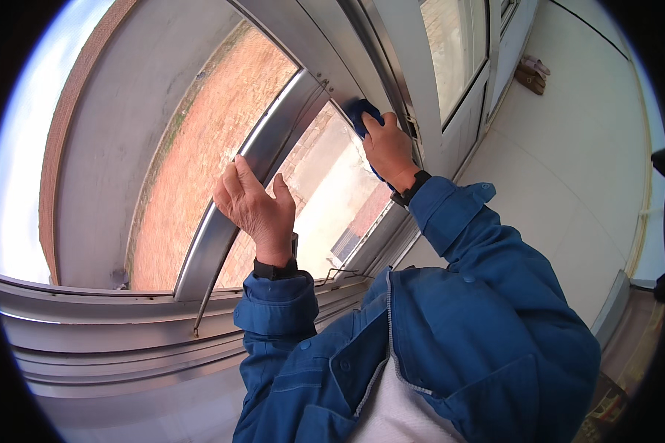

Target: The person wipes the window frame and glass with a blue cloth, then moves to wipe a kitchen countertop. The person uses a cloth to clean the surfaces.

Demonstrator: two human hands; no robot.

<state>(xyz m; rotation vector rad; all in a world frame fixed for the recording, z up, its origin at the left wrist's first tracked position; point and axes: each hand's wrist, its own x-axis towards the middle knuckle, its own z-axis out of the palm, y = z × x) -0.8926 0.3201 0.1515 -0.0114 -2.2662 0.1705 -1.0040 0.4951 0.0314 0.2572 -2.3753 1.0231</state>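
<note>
My right hand (389,145) grips a dark blue cloth (360,113) against the pale metal window frame (346,61), and part of the cloth hangs below the palm. My left hand (257,207) rests on the silvery metal crossbar (277,122) between two glass panes, its fingertips at the bar's edge and its thumb raised. It holds nothing that I can see. A thin metal rod (204,307) runs from the crossbar to the sill (122,332). Both wrists wear black bands under blue jacket cuffs.
A white door (465,97) with a glass panel stands to the upper right. Shoes (531,77) lie on the pale tiled floor (554,155) beside the wall. A bent metal hook (341,271) sits near the window's lower corner. Beyond the glass are brick paving and a grey wall.
</note>
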